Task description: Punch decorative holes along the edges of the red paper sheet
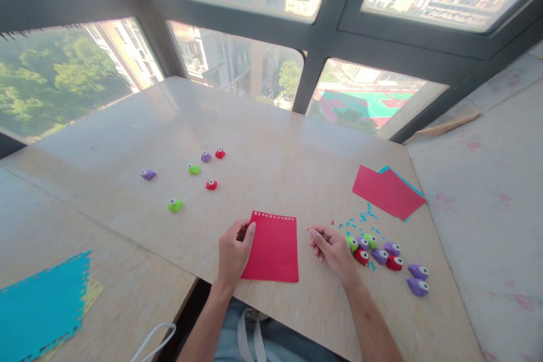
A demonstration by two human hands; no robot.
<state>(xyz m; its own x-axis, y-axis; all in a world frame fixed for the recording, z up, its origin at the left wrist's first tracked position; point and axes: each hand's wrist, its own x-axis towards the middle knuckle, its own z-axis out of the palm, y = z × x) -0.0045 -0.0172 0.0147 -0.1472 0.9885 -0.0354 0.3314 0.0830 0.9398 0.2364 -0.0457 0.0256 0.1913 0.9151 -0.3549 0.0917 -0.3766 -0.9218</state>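
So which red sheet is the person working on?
On the pale stone table, look at the near edge between the two hands. The square red paper sheet lies flat there, alone; unlike the red sheets stacked at right, its top edge has punched holes.

We see our two arms bare all the way up, with no sleeves on them, and our left hand [233,253] and right hand [332,250] have no gloves, rings or watch that we can spot. Our fingers look short and our nails are plain. Down at the bottom, on our lap, we wear light blue jeans [280,339], and two white straps [242,335] hang across them.
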